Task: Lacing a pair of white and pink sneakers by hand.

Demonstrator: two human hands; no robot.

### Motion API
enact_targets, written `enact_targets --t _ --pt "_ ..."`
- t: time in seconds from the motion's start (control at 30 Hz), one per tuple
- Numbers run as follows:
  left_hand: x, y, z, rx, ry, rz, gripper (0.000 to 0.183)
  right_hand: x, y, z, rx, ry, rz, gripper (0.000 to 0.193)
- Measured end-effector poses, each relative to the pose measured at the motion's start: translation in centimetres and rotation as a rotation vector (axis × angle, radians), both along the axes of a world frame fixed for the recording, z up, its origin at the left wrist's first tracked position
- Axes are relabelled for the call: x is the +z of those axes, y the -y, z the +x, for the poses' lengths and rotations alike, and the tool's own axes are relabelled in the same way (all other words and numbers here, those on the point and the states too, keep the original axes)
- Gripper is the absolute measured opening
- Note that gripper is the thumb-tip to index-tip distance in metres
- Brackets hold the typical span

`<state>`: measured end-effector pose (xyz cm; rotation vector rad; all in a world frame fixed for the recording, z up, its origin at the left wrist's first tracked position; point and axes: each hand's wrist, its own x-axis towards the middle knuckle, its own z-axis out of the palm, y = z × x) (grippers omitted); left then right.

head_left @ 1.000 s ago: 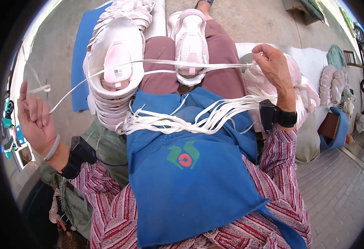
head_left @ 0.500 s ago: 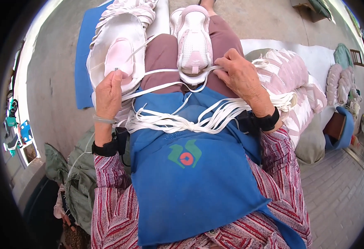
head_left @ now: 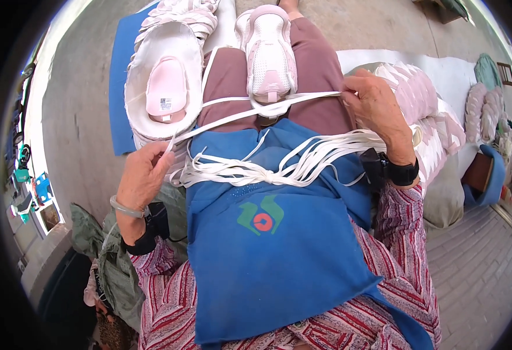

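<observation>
A white shoelace [head_left: 221, 120] stretches nearly straight across my lap. My left hand [head_left: 141, 174] pinches one part of it, low beside the stack of shoe uppers. On the other side my right hand [head_left: 377, 105] grips it between thumb and fingers, above my knee. The lace passes at the heel of a pink and white shoe upper [head_left: 271, 64] lying between my thighs; whether it is threaded there I cannot tell. A bundle of white laces [head_left: 262, 174], knotted in the middle, rests over my blue apron [head_left: 279, 262].
At the left stands a row of nested pink and white shoe uppers [head_left: 165, 81] beside a blue cloth [head_left: 122, 87]. More stacked uppers [head_left: 413, 96] lie at the right on a grey sack [head_left: 441, 201]. A green-grey sack [head_left: 119, 274] slumps at the lower left.
Both hands have moved apart, the left down and outward, the right outward. The lace between them is now pulled longer and straighter over the upper's heel.
</observation>
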<state>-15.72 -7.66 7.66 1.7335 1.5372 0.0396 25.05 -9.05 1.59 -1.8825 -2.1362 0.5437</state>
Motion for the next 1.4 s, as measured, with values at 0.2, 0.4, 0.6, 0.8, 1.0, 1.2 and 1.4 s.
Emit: enact_targets --t 0.2,0.4,0.6,0.8,1.0,1.2,1.4 --pt "-1.0 -3.8 4.5 0.178 0.188 0.443 0.018 3.1 1.8 -1.5 0.270 -0.030 -0.304 0.015" --pt "-8.0 -7.7 9.0 -0.167 -0.085 0.714 0.019 1.8 1.0 -4.5 0.024 -0.040 0.032 0.012" --pt "-7.8 -8.7 9.2 -0.101 -0.052 0.305 0.018 -2.9 -0.3 -5.6 0.166 0.101 0.051 0.007" --pt "-8.9 -7.6 10.0 -0.084 -0.042 0.773 0.021 -1.1 -1.5 -3.2 -0.047 -0.199 0.145 0.007" --pt "-7.2 -11.2 10.9 -0.262 -0.486 0.361 0.024 -1.5 -1.7 -2.5 -0.040 -0.081 0.179 0.010" --pt "-6.5 -9.0 10.9 -0.118 -0.151 0.556 0.018 -3.1 -2.3 -4.8 0.034 0.018 0.146 0.008" --pt "-4.9 -6.1 13.5 0.313 0.536 -0.055 0.025 -2.5 -3.7 -5.4 -0.072 -0.204 0.059 0.021"
